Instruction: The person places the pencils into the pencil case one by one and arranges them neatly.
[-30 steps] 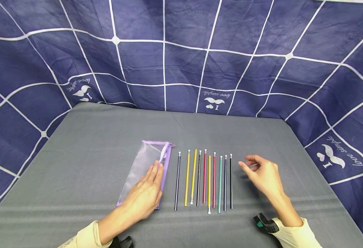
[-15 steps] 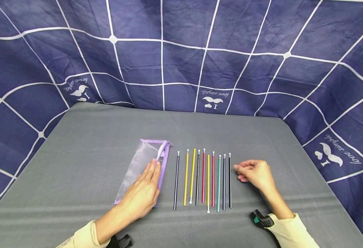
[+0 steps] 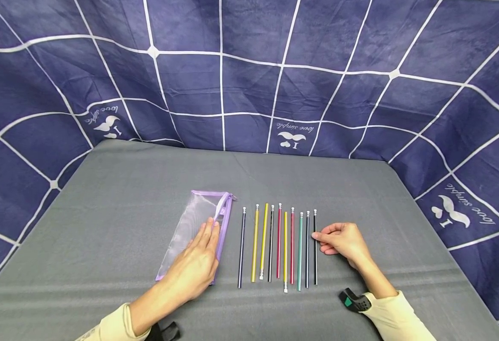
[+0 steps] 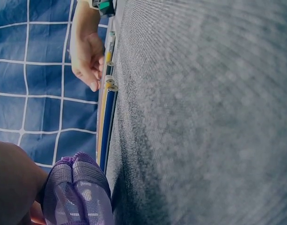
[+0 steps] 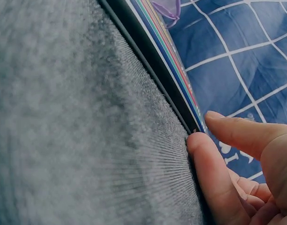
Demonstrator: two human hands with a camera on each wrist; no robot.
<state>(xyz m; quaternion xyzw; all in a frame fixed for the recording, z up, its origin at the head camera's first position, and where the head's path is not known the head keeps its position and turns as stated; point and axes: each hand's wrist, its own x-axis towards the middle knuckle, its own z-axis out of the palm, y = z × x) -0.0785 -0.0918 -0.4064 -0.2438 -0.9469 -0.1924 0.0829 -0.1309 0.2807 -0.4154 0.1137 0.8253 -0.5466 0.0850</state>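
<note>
Head view: left hand [image 3: 195, 267] lies flat on pouch [image 3: 181, 239], right hand [image 3: 344, 239] narrow at outermost black pencil [image 3: 315, 263].

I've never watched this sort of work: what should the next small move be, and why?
Probably bring the right grip together on the rightmost black pencil. The head view shows it right at that pencil, while the right wrist view shows two fingertips apart beside it. The left grip rests on the purple-trimmed mesh zipper pouch.

Cream sleeves [image 3: 396, 316], faint marking [image 3: 90, 334] on the left, black right-wrist device [image 3: 360, 303] with green patch [image 3: 348, 301]
</note>
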